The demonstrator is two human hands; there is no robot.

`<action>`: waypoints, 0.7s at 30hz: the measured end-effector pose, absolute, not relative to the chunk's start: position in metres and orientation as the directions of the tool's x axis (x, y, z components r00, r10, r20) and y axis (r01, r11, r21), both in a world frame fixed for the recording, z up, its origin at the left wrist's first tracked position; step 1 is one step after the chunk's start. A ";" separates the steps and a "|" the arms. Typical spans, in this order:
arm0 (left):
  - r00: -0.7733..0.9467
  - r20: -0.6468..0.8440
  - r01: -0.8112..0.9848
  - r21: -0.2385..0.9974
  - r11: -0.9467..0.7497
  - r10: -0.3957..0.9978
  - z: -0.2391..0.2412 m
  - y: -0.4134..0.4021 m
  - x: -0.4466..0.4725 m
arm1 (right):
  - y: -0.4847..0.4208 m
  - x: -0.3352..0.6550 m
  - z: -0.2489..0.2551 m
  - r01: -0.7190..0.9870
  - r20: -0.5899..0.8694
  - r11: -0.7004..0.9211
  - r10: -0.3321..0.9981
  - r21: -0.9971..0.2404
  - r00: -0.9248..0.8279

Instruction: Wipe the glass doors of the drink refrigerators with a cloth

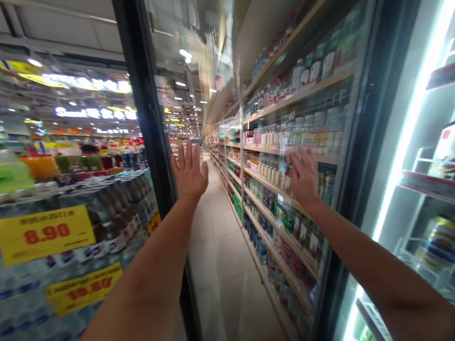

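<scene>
A glass fridge door [220,71] in a black frame [142,94] swings in front of me. My left hand [189,171] is open, fingers up and spread, flat against the glass near the door's left edge. My right hand [303,177] is open too, slightly blurred, with its palm on the glass near the door's right frame [359,156]. Neither hand holds anything. Through the glass I see a tiled aisle [220,255] and long shelves of bottled drinks [284,142].
The lit fridge interior [412,142] is at the right, with wire shelves holding cans [437,241] and a carton [446,147]. At the left stand stacked packs of bottles [117,208] with yellow price tags [44,233]. Store displays and ceiling lights lie behind.
</scene>
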State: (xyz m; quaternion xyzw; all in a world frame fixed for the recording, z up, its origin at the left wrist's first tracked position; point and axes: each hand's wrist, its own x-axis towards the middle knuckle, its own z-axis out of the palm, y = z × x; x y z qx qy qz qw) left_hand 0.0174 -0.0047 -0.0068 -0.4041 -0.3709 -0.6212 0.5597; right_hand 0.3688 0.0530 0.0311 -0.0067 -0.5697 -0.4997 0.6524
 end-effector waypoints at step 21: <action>-0.087 0.913 0.985 0.019 -0.170 -0.400 -0.003 -0.005 0.018 | 0.036 0.326 0.056 0.635 0.780 0.535 -0.600 0.557 -0.177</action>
